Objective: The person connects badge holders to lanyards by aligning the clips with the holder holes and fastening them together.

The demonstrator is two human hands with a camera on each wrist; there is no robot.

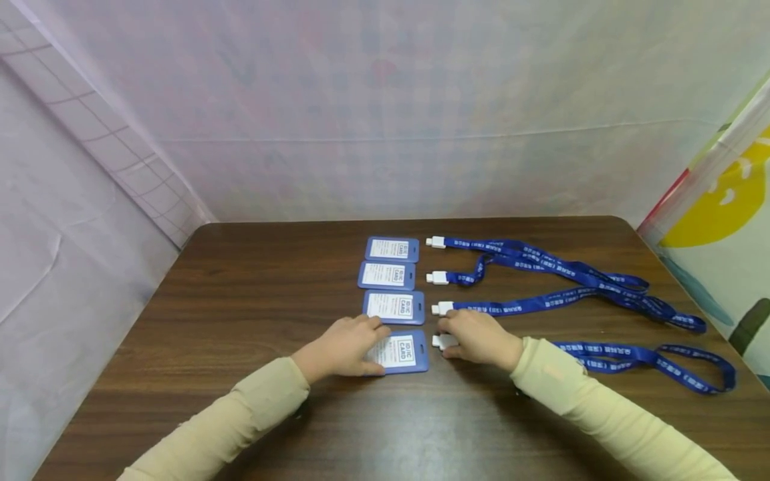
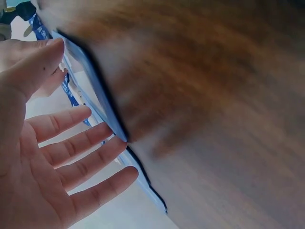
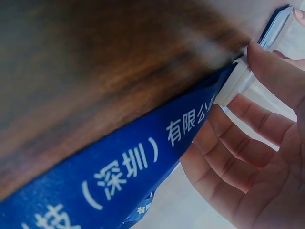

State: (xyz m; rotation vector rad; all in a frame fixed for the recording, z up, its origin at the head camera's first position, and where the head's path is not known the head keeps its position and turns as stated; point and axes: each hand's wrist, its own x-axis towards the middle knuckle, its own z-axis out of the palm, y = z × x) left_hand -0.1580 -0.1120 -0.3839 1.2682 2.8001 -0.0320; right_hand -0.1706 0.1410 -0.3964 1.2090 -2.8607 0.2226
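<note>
My left hand (image 1: 345,346) rests over the left end of the nearest blue-framed ID card holder (image 1: 404,352). In the left wrist view, its fingers (image 2: 78,167) are fairly straight and spread along the holder's edge, with the thumb (image 2: 40,67) at the other side. Opposite, my right hand (image 1: 478,336) is at the white clip (image 1: 443,341) of the nearest blue lanyard (image 1: 625,357). Thumb and forefinger lie on either side of this clip (image 3: 233,83), loosely bent. The right wrist view shows the printed blue strap (image 3: 128,162) running from the clip.
Farther back, three more card holders (image 1: 394,307) form a column. Three more lanyards (image 1: 535,304) stretch rightward, their white clips (image 1: 437,277) facing the cards and their straps partly overlapping. The brown wooden table (image 1: 240,300) ends at a pale curtain (image 1: 385,120).
</note>
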